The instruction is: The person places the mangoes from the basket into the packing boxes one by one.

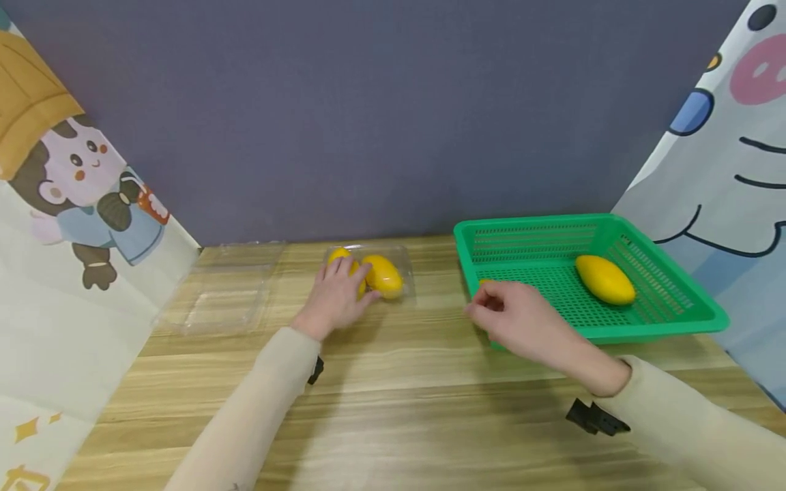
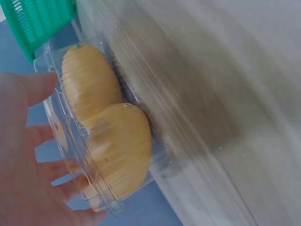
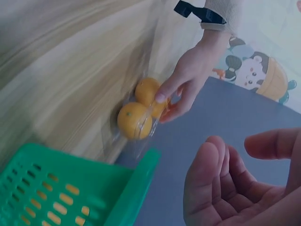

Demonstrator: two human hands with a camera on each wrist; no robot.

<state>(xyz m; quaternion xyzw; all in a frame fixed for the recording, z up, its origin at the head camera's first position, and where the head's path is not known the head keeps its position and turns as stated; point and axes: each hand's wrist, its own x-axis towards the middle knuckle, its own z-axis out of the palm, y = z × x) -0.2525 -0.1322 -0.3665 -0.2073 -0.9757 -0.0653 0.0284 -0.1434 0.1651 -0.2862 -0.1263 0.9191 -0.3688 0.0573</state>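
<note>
Left hand [image 1: 334, 296]: fingers spread, touching clear box [image 1: 402, 254]
Right hand [image 1: 522, 317]: loosely curled, holding nothing
Boxed: yellow fruits [image 1: 385, 276] — seemingly partway done
Green basket [image 1: 660, 331]: one plump fruit [image 1: 604, 279] left — perhaps another

My left grip [image 1: 336, 298] is left of the basket [image 1: 534, 222], back of the hand upward, fingers spread and slightly bent, thumb held apart. My right grip [image 1: 522, 317] hovers at the basket's near left corner, fingers loosely curled, a gap between them and the thumb. My sleeved left forearm [image 1: 264, 402] and right forearm [image 1: 694, 423] reach forward from the basket's near side.
</note>
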